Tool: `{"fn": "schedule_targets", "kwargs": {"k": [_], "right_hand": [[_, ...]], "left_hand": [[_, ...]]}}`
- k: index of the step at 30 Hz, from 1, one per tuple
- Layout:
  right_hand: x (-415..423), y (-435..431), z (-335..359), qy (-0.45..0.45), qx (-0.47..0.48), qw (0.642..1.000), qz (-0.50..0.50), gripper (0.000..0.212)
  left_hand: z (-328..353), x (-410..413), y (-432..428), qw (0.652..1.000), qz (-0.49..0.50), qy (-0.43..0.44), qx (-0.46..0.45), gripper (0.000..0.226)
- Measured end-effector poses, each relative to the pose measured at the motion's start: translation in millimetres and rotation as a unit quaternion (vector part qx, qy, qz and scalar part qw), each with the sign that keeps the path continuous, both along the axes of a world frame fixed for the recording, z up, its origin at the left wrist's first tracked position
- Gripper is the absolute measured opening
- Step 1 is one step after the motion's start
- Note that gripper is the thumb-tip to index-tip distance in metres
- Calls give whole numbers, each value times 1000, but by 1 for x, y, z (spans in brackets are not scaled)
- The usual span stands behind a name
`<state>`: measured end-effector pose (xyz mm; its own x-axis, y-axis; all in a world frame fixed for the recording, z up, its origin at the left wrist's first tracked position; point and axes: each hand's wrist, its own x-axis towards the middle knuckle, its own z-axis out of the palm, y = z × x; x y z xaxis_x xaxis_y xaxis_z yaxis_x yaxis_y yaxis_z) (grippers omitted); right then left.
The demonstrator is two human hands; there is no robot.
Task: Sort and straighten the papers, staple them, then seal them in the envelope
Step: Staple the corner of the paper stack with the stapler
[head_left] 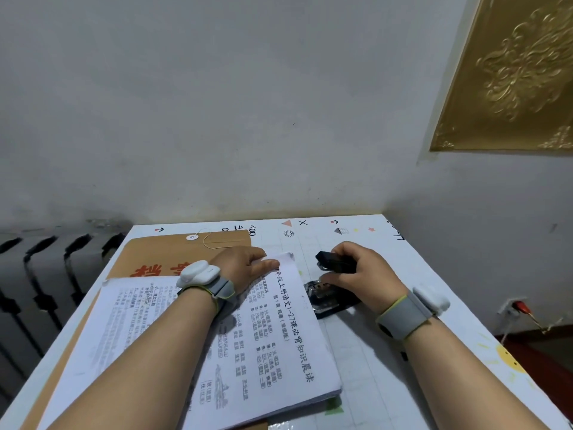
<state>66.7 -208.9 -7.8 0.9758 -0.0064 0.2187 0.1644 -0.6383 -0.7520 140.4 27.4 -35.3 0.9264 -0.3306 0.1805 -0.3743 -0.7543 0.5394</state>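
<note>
Leftmost, at the middle-left edge of the frame, a dark ribbed radiator (46, 274) stands against the wall beside the white patterned table (387, 367). Next to the right, a brown envelope (148, 252) with red characters lies flat on the table's left part, its white string disc (192, 237) near the far edge with a thin cord looping off it. On top of the envelope, spreading into the lower centre of the frame, lies the stack of printed papers (279, 352), with one sheet fanned out to the left. The person's left hand (245, 263), a grey band with a white pod (201, 276) on the wrist, rests on the far corner of the stack, fingers fairly straight and pressing the paper down. Just beside the stack's right edge, right of centre, sits the black stapler (335, 265), its top arm lifted away from the base. The right hand (362, 274), which wears a matching band (412, 311), has its fingers curled round the stapler's top arm. Farther right, a wall socket with a red switch (521, 305) sits low on the wall, and a gold embossed panel (511, 72) fills the upper right corner.
</note>
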Motion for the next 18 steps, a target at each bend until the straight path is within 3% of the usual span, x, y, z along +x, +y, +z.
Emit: {"fn": "schedule_targets", "kwargs": {"k": [9, 18], "right_hand": [[-22, 17, -2, -37, -10, 997, -65, 20], [-26, 12, 11, 29, 14, 999, 27, 21]], "left_hand": [[-2, 3, -1, 1000, 4, 6, 23, 51], [-1, 3, 0, 1000, -6, 13, 25, 53]]}}
